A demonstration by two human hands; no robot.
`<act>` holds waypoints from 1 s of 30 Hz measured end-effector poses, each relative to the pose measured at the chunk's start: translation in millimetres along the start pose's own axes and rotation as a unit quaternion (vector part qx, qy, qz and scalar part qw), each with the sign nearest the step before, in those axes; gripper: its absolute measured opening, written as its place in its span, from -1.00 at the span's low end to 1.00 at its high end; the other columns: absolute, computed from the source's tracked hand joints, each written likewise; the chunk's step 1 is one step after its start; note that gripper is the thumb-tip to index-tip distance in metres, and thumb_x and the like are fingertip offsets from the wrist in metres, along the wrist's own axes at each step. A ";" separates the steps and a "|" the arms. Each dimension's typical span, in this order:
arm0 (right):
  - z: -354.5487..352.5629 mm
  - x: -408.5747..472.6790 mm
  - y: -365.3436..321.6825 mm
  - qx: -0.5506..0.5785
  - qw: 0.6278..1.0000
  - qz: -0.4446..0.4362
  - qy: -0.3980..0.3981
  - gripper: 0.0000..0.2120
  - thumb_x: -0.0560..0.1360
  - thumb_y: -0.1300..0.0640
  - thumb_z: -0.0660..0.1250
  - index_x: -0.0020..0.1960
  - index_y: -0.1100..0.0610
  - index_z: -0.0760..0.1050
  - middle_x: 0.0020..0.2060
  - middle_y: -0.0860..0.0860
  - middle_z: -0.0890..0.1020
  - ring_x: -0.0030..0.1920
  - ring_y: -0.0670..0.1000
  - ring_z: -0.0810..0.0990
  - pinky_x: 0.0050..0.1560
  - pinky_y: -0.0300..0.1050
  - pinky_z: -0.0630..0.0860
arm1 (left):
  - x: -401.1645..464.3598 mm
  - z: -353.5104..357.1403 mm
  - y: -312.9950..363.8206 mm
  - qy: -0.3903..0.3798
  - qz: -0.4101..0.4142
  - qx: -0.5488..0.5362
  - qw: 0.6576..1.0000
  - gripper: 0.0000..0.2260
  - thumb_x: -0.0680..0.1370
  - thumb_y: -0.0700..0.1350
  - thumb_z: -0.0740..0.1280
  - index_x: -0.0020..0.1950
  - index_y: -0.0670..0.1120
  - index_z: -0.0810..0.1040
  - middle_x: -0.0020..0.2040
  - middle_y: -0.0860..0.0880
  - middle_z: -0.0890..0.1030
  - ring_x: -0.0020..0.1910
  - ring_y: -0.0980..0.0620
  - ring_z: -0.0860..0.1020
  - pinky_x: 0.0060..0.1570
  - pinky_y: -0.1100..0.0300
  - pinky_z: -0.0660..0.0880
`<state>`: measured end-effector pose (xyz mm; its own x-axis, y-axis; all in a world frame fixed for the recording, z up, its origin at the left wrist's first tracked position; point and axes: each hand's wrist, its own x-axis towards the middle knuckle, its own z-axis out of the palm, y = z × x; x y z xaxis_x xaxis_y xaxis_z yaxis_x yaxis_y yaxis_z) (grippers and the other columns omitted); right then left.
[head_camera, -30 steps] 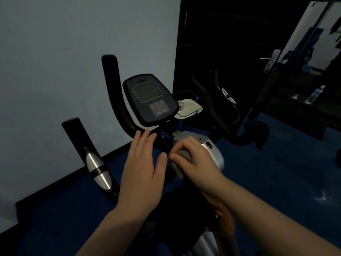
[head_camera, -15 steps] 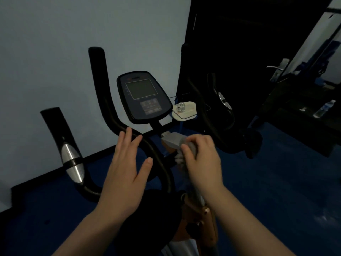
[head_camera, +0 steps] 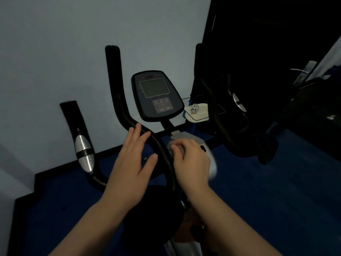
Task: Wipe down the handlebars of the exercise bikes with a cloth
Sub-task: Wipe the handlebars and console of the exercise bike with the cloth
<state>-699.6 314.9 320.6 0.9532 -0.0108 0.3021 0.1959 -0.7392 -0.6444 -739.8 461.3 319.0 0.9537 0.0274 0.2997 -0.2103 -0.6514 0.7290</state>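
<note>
Right hand [head_camera: 191, 163] nearer, fingers curled round crumpled grey cloth [head_camera: 176, 147], just right of curved black padded handlebar [head_camera: 162, 154] rising up-left; left hand [head_camera: 129, 169] fingers straight, apart.

We count one exercise bike [head_camera: 184, 145], one console [head_camera: 156, 96], two silver pulse sensors [head_camera: 84, 153], two hands [head_camera: 129, 174], one grey cloth [head_camera: 177, 147] and one door handle [head_camera: 299, 70].
</note>
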 end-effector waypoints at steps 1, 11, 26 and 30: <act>-1.8 -0.7 3.6 0.040 0.999 0.011 -0.012 -0.89 0.55 0.08 0.27 -0.01 0.03 0.58 -0.03 -0.11 0.60 -0.05 -0.16 0.51 -0.06 -0.22 0.38 | 0.2 -0.7 0.5 -0.001 0.002 0.003 1.000 -0.50 0.57 0.12 0.13 0.51 0.16 0.12 0.54 0.29 -0.09 0.47 0.39 -0.19 0.43 0.20 -0.07; -39.2 27.4 -21.3 0.053 0.890 -0.396 -0.221 -0.90 0.50 0.06 0.35 0.01 -0.02 0.58 -0.03 -0.16 0.58 0.10 -0.14 0.52 0.31 -0.14 0.30 | -23.9 -29.1 -2.3 0.179 -0.023 0.058 0.982 -0.66 0.55 -0.04 0.20 0.32 -0.02 0.46 0.36 0.07 0.45 0.34 0.13 0.38 0.33 0.04 0.35; 11.1 28.8 -67.6 -0.051 0.844 -0.381 -0.373 -0.75 0.44 -0.10 0.40 0.11 -0.14 0.61 -0.01 -0.13 0.70 0.02 -0.12 0.62 0.06 -0.13 0.53 | -43.6 -70.9 -54.2 0.132 0.010 0.133 0.982 -0.68 0.59 -0.11 0.18 0.33 -0.12 0.47 0.44 0.00 0.38 0.47 0.12 0.26 0.43 0.03 0.26; 8.0 30.9 -65.3 -0.041 0.847 -0.355 -0.394 -0.71 0.39 -0.12 0.45 0.10 -0.16 0.59 -0.05 -0.18 0.68 -0.02 -0.22 0.57 -0.09 -0.38 0.48 | -40.1 -75.7 -57.7 0.119 0.016 0.157 0.980 -0.68 0.59 -0.07 0.17 0.33 -0.08 0.46 0.43 0.04 0.37 0.46 0.15 0.26 0.42 0.13 0.24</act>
<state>-681.1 368.2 366.5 0.4661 0.8847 0.0099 0.7978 -0.4155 -0.4370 -782.2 555.2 311.5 0.8626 0.1547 0.4816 -0.1270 -0.8553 0.5023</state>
